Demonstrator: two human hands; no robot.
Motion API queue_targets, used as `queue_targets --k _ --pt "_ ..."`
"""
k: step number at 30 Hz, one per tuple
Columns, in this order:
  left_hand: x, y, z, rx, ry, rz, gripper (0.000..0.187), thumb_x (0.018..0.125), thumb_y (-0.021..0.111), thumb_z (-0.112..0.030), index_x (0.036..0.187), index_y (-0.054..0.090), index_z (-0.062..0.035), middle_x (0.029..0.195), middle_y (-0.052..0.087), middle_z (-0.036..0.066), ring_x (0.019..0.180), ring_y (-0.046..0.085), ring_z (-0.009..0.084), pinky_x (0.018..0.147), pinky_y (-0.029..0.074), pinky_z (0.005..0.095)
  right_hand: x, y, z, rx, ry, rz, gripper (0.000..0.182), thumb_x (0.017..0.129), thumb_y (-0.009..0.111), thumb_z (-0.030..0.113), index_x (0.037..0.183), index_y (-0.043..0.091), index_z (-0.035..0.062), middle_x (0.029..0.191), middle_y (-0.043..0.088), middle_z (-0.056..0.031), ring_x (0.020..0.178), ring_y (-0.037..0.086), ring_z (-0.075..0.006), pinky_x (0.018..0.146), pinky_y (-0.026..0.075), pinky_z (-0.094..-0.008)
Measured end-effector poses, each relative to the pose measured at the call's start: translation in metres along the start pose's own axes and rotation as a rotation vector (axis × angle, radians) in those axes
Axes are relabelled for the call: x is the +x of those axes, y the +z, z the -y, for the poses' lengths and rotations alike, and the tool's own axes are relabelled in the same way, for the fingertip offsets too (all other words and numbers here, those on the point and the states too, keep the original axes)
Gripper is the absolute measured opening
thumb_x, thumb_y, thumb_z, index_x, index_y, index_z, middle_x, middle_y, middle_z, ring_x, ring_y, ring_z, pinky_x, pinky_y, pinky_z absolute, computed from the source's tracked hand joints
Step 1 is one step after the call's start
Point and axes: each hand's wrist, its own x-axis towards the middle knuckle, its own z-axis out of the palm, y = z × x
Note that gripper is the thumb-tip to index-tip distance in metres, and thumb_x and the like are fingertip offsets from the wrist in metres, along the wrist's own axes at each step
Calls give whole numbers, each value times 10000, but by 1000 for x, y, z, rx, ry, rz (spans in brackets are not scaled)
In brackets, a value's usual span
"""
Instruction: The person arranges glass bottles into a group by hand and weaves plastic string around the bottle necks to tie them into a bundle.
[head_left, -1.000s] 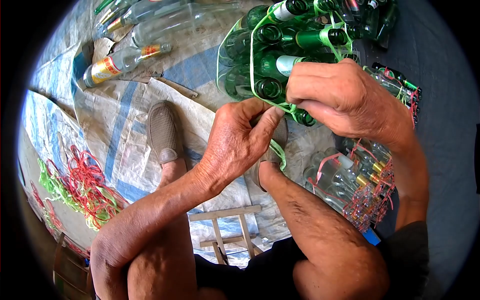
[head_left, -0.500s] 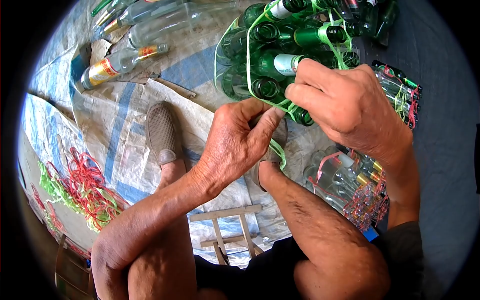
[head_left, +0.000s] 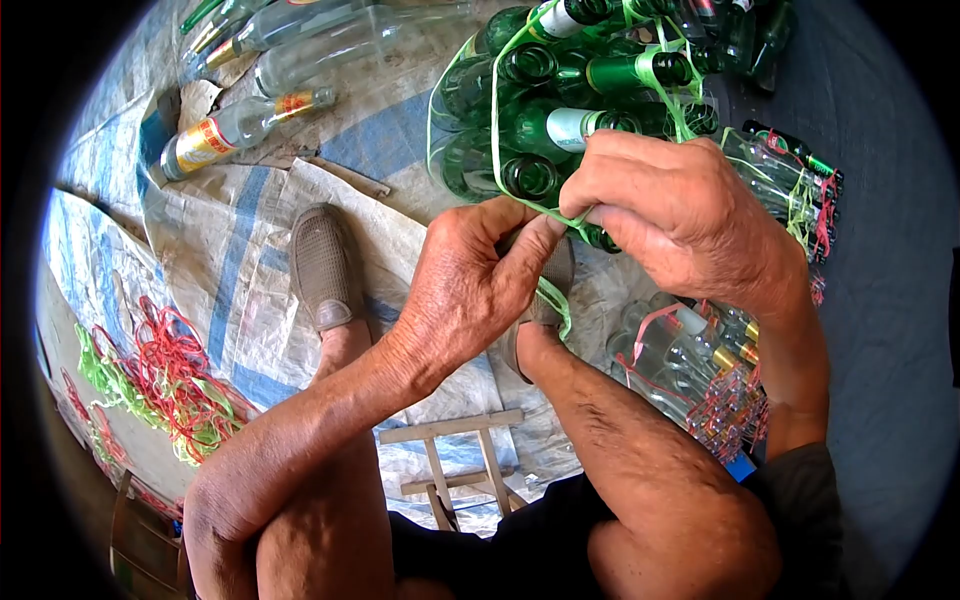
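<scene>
A light green plastic strap (head_left: 496,120) runs around a bundle of green glass bottles (head_left: 530,178) at the top centre. My left hand (head_left: 475,280) pinches the strap just below the bundle, thumb against fingers. Right beside it, my right hand (head_left: 680,215) is closed on the same strap, its fingertips close to the left thumb. A loose strap end hangs under my left hand. Some bottle necks are hidden behind my right hand.
Clear bottles lie at the upper left, one with a yellow and red label (head_left: 205,143). Red and green straps (head_left: 180,370) are heaped at the left. More tied bottles (head_left: 690,360) are at the right. A wooden stool (head_left: 450,430) stands below my hands.
My right hand has moved left and slightly down, bringing its fingertips to my left thumb. My left hand has barely moved and keeps its pinch.
</scene>
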Motion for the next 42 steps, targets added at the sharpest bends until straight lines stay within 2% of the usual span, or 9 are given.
queue_targets --k 4,7,17,20,23,27,32,36,42 --pt "0 0 -3 -9 -18 8 307 1069 729 -228 919 744 39 652 521 -58 643 429 34 524 352 282 -1 -7 3 -144 19 9 170 807 736 -26 949 672 43 821 602 -105 707 659 -331 582 494 -431" --pt "1 -3 -9 29 -41 37 315 1054 708 -204 921 697 82 659 602 108 646 507 117 579 465 365 -2 -14 3 -275 -8 23 188 781 747 -48 943 685 24 813 618 -92 666 647 -296 550 478 -407" --pt "0 -5 -15 65 -48 40 300 1047 713 -201 956 720 84 702 647 142 657 563 148 613 488 373 -12 -26 5 -372 100 -56 213 780 810 20 940 669 20 814 625 -104 695 648 -322 598 491 -420" --pt "0 -4 -14 62 -42 32 305 1048 718 -210 962 724 83 707 655 139 660 573 148 614 489 371 -14 -30 3 -350 129 -77 214 793 810 21 957 674 13 828 640 -106 709 657 -316 614 499 -409" --pt "-1 -2 -8 60 9 5 308 1068 734 -250 980 778 42 658 526 -51 645 449 34 524 375 275 -16 -31 -5 -300 143 -97 204 811 799 5 980 684 10 841 650 -109 711 656 -300 626 502 -394" --pt "-1 -3 -11 41 -9 16 300 1073 727 -248 1011 789 38 669 553 -51 649 463 33 533 386 268 -17 -30 -7 -214 165 -150 136 855 754 30 969 678 30 878 676 -123 749 673 -363 646 517 -434" --pt "-2 -5 -16 53 -26 28 315 1073 708 -225 959 717 69 672 580 45 655 494 84 574 441 317 -17 -29 -15 -182 108 -211 151 862 743 -65 990 688 -7 849 652 -113 723 642 -260 653 497 -364" --pt "-2 -4 -9 28 -22 27 289 1088 706 -245 1065 804 26 705 598 -53 671 473 30 558 395 251 -11 -25 -22 -150 54 -269 151 874 729 -96 997 686 -20 851 661 -110 740 655 -243 667 508 -355" --pt "-3 -4 -10 20 -7 31 291 1098 689 -241 1078 799 28 704 584 -56 670 458 24 558 383 242 -10 -26 -29 -200 58 -310 152 878 740 -47 1016 709 11 924 716 -126 838 724 -344 712 563 -413"
